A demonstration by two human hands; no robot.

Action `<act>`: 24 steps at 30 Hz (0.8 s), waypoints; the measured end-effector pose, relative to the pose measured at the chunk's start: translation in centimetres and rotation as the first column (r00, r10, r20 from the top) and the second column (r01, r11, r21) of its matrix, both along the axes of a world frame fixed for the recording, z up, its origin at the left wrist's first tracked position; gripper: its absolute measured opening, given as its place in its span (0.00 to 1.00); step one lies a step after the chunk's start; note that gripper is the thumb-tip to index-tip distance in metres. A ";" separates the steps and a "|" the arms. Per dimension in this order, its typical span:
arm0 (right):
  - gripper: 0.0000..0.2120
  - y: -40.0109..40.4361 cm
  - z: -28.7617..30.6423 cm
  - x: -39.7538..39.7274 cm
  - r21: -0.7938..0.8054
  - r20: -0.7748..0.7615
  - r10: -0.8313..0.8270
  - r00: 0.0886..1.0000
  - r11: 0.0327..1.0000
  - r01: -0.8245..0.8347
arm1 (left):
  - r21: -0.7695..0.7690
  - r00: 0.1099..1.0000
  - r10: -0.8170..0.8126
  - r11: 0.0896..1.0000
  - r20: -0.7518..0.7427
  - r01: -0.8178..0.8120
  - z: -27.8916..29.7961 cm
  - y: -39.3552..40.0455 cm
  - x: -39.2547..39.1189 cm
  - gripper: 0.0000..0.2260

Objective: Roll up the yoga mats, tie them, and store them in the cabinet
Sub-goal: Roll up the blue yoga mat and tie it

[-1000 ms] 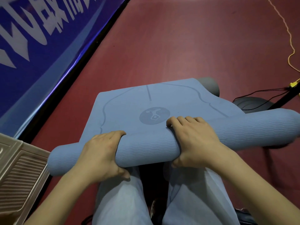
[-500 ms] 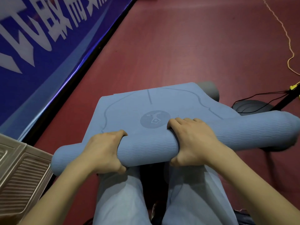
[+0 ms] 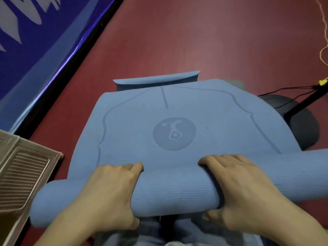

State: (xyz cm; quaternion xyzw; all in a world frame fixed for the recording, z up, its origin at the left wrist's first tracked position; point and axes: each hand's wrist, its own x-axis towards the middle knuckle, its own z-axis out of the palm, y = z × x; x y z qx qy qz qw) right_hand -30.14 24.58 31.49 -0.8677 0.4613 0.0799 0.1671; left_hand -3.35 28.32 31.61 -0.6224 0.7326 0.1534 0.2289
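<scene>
A blue yoga mat (image 3: 177, 107) lies across my lap and the red floor, with a round logo in its flat part. Its near portion is wound into a thick roll (image 3: 174, 196) that runs from lower left to right. My left hand (image 3: 110, 194) grips the roll left of centre, fingers curled over the top, thumb underneath. My right hand (image 3: 236, 190) grips it right of centre in the same way. The mat's far end (image 3: 156, 80) is folded upward. A grey rolled mat (image 3: 237, 84) peeks out behind the blue one.
A blue banner (image 3: 35, 41) with white lettering stands along the left. A beige ribbed panel (image 3: 21, 174) sits at lower left by the roll's end. A dark round base (image 3: 301, 125) with black cables and a yellow cord (image 3: 324, 50) lie at right.
The view has come closer to the mat. The flat part has lifted and its far end now curls up. Both hands keep their grip on the roll.
</scene>
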 end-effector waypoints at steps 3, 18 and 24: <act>0.37 0.3 -1.0 0.1 -0.121 0.027 0.011 1.000 0.993 -0.008 | 0.004 1.000 0.005 1.000 -0.001 -0.005 -0.1 -1.0 0.7 0.34; 0.42 -0.2 -2.9 3.0 -0.315 -0.074 -0.055 0.996 0.949 0.029 | -0.040 0.956 0.054 0.997 -0.290 -0.068 -1.1 -2.9 2.8 0.48; 0.44 -1.4 -2.6 3.2 -0.280 -0.103 -0.049 0.993 0.960 0.019 | -0.156 0.925 0.022 0.984 -0.379 -0.087 -1.0 -2.3 3.4 0.46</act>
